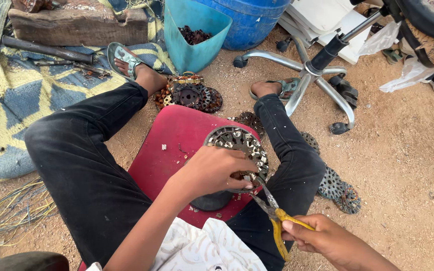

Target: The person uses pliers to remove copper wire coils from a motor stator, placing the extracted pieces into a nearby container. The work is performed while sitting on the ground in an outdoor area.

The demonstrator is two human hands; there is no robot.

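The left hand (212, 168) grips the round stator (238, 150) on the red stool (169, 145), while the right hand (327, 238) holds yellow-handled pliers (275, 216) at its rim.

We count two hands (212, 170), one pair of pliers (272, 213), one toothed metal disc (237, 145) gripped, and four discs (335, 183) lying beyond it.

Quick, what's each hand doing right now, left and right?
Left hand: closed over the round metal motor core, gripping its near edge on the red stool.
Right hand: closed around the yellow-handled pliers, tips at the core.
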